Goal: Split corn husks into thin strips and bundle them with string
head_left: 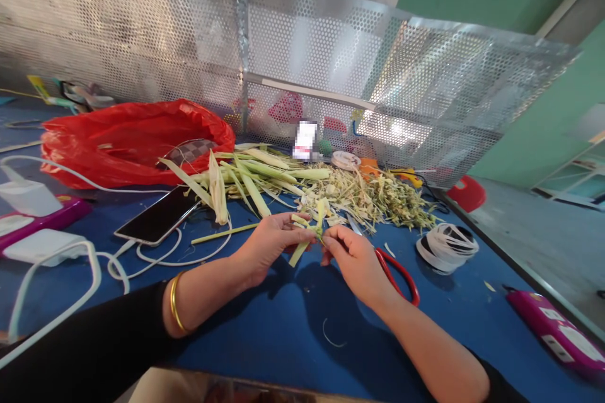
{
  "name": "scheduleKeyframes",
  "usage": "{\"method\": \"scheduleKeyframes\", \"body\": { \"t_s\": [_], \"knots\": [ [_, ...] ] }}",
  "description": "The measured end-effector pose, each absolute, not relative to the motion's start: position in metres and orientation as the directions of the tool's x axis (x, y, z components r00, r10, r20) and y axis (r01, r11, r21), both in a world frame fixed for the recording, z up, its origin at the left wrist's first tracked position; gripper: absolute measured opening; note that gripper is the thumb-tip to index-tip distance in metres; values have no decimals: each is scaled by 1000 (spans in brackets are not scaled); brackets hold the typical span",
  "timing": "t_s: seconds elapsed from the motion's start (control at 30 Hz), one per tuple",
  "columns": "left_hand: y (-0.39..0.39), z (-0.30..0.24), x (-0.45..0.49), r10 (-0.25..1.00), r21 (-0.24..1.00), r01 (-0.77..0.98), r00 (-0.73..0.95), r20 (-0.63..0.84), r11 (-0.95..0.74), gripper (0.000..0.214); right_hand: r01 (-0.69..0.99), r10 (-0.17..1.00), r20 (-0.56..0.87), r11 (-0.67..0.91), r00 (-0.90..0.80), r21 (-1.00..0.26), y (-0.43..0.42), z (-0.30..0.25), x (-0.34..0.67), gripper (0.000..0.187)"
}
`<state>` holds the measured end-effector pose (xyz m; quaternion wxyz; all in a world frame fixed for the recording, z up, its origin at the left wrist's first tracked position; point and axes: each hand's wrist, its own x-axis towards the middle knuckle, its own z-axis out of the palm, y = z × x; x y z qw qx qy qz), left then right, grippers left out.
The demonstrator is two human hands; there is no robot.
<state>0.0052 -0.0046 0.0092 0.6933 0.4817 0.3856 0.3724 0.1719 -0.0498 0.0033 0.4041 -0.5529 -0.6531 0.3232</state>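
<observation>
Between my two hands is a small knotted piece of pale green husk strips (320, 221), with loose ends sticking up and down. My left hand (274, 245) pinches it from the left, thumb and fingers closed on the strips. From the right, my right hand (352, 258) pinches its edge with thumb and forefinger. Beside my right hand lie red-handled scissors (410, 286), partly hidden by the hand. Just beyond the hands spreads a heap of corn husks (255, 179), with shredded husk scraps (350, 192) to its right. A thin green stalk (224, 234) lies left of my left hand.
A red plastic bag (104, 132) stands back left, near a dark phone (158, 217) on a white cable. Right are a roll of white tape (447, 249) and a purple power strip (558, 334). A perforated metal screen (312, 44) closes off the back of the blue table (283, 340).
</observation>
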Motion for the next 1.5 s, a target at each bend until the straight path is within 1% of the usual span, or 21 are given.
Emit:
{"method": "scheduleKeyframes", "body": {
  "t_s": [0.1,0.2,0.27,0.37,0.5,0.63,0.73,0.87,0.93,1.07,1.13,1.23,1.33,1.37,1.43,1.47,1.5],
  "knots": [
    [-4,4,6,837,908,-197,495,-234,370,38,438,986,161,167,-52,-883,-52,1,168,21],
    [-6,2,7,798,903,-155,543,-262,402,25,450,982,188,182,-32,-874,-54,-1,163,20],
    [-7,3,8,805,924,-122,541,-244,363,22,424,980,194,192,-38,-885,-55,-2,160,18],
    [-10,8,8,843,971,-74,514,-159,229,22,391,984,163,177,-68,-903,-55,-1,159,19],
    [-12,12,9,853,995,11,513,-95,104,22,431,983,148,179,-105,-885,-55,-1,160,25],
    [-9,11,10,873,999,40,487,-38,21,22,427,982,145,184,-123,-885,-56,1,161,24],
    [-7,12,10,887,998,60,461,-16,-13,23,429,988,99,141,-118,-892,-59,5,162,25],
    [-9,17,9,903,995,100,428,-44,0,26,432,991,41,91,-125,-897,-64,12,164,25],
    [-10,18,10,910,994,108,411,-52,8,27,439,990,38,95,-138,-894,-66,13,164,25],
    [-9,16,11,920,994,102,384,-73,37,30,495,980,109,178,-165,-850,-68,11,162,26],
    [-7,14,10,913,995,80,399,-82,54,32,529,975,141,214,-174,-821,-68,10,161,26],
    [-3,12,5,849,994,19,518,-103,109,35,584,960,209,281,-188,-762,-71,10,161,25],
    [1,14,-1,798,989,-31,594,-99,146,39,638,914,346,397,-211,-660,-73,14,167,21],
    [2,15,-3,802,990,-29,590,-94,138,39,642,890,414,433,-192,-633,-73,16,171,20],
    [3,17,-3,810,993,11,578,-99,113,38,654,818,569,474,-80,-590,-71,21,179,17],
    [2,18,-3,806,994,42,581,-109,104,38,669,776,630,470,-2,-576,-69,24,182,16],
    [1,18,-2,798,992,74,590,-123,98,37,686,748,661,449,62,-573,-66,26,186,16]
  ]
}}
